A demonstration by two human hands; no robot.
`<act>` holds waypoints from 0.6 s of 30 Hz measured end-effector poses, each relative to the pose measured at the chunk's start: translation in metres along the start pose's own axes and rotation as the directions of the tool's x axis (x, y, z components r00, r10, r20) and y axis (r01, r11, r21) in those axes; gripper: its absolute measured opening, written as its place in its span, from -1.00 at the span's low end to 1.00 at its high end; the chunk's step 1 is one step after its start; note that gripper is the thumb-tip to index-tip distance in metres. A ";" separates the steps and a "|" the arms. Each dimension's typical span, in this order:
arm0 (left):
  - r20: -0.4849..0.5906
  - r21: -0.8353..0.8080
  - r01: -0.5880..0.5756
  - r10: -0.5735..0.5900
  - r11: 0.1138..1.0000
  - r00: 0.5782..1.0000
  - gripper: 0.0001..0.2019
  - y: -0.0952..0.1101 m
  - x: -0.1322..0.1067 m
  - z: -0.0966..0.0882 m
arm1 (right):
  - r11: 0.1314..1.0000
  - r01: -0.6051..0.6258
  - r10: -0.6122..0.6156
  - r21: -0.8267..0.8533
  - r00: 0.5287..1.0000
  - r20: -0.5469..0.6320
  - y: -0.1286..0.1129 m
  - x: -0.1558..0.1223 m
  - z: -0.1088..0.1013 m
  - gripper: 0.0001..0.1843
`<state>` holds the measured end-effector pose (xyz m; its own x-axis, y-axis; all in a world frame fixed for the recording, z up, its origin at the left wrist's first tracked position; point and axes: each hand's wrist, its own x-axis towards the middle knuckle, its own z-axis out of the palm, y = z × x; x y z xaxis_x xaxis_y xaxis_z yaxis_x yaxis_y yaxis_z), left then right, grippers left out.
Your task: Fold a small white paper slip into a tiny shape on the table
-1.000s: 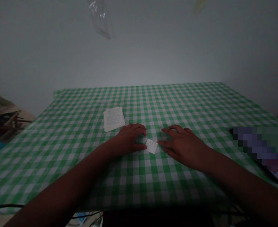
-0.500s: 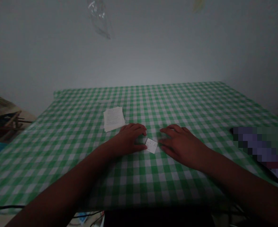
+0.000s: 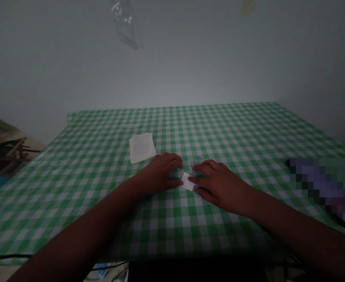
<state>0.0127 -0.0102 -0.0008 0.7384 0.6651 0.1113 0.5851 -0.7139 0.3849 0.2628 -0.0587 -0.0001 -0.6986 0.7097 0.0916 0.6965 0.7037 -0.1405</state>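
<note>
Both hands lie on the table [image 3: 248, 129] (green check cloth), near its front edge. The left hand [image 3: 160, 175] and right hand [image 3: 219, 184] each pinch one end of a small paper slip [image 3: 187, 181]. A paper stack [image 3: 142, 147] lies just behind the left hand.

A small paper slip [image 3: 187, 181] lies between both hands, paper stack [image 3: 142, 147] behind.

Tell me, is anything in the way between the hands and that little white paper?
No. The left hand and right hand both touch the small folded paper on the checked tablecloth. The paper stack lies apart, behind the left hand.
</note>
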 end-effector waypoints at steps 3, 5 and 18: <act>0.026 -0.037 -0.085 0.086 0.996 0.996 -0.77 0.003 0.001 -0.001 | 0.999 -0.007 0.008 0.032 1.000 -0.014 0.002 0.002 0.002 -0.65; 0.062 -0.070 -0.128 0.132 0.989 0.989 -0.82 0.005 0.001 -0.002 | 0.999 -0.008 0.010 0.052 1.000 -0.030 0.001 0.004 0.003 -0.66; -0.032 -0.013 -0.257 0.257 0.966 0.966 -0.84 0.015 -0.001 -0.009 | 0.997 0.003 0.003 0.071 0.997 -0.074 0.000 0.008 0.006 -0.66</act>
<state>0.0177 -0.0201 0.0131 0.8525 0.4664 0.2360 0.3711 -0.8581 0.3550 0.2562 -0.0532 -0.0058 -0.6827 0.7121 0.1635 0.6812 0.7013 -0.2101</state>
